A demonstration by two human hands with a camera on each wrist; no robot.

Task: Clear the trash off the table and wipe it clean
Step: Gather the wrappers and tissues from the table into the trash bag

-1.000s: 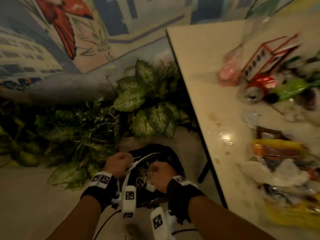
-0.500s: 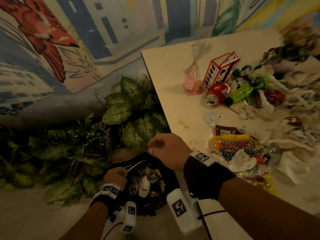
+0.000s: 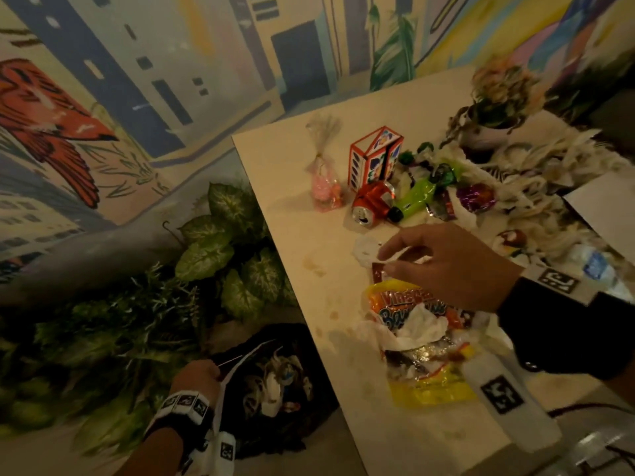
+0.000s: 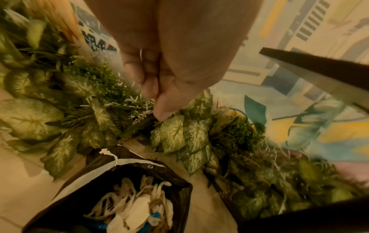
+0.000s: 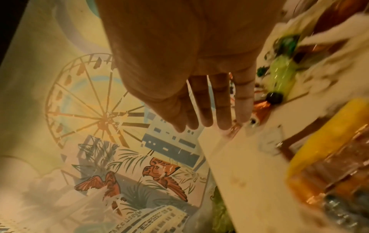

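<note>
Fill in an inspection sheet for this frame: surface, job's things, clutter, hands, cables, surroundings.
Surface: table stained, littered.
Job's things: black trash bag on the floor beside the table, part filled; no wipe cloth seen.
Clutter: red can, green bottle, chip bag, tissue, patterned box, pink candy bag.
Hands: left hand grips the trash bag's rim; right hand hovers empty over the litter.
Cables: nothing seen.
Surroundings: mural wall, plants.

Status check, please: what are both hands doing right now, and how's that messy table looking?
Left hand grips trash bag rim. Right hand open over table, reaching for wrappers. Trash uncleared.
</note>
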